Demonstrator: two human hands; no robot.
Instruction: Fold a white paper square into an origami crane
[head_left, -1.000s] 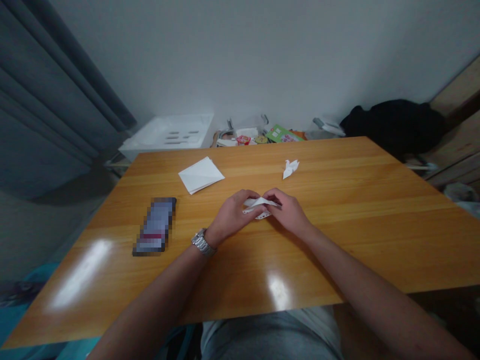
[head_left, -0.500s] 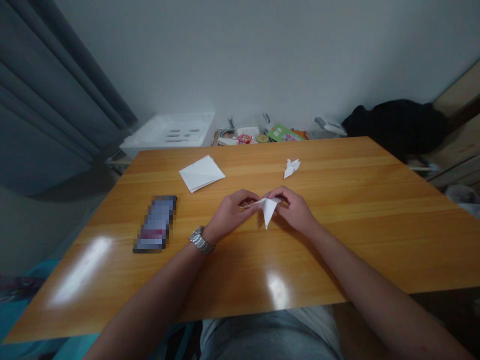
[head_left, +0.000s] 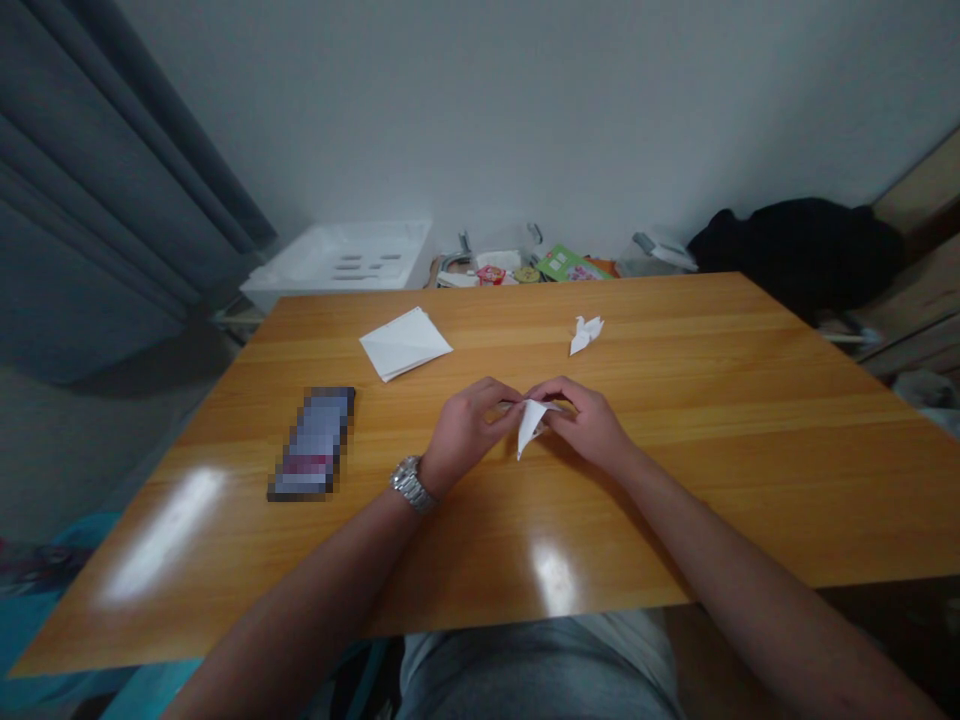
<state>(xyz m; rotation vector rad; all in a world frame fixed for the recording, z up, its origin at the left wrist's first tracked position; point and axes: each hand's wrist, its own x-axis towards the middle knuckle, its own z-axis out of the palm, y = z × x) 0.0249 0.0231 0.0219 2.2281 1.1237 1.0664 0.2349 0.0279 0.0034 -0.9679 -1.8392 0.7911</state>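
While the left hand [head_left: 469, 432] and right hand [head_left: 586, 425] pinch folded white paper [head_left: 531, 425] between their fingers [head_left: 553, 392], phone [head_left: 311, 445] pixelated, unreadable

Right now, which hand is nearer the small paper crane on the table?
Right. The right hand is in front of the paper crane; the left hand is farther off, front and left of it.

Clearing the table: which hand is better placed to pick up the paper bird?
Probably the right hand: the paper bird lies beyond it, farther from the left hand, though both pinch the folded paper.
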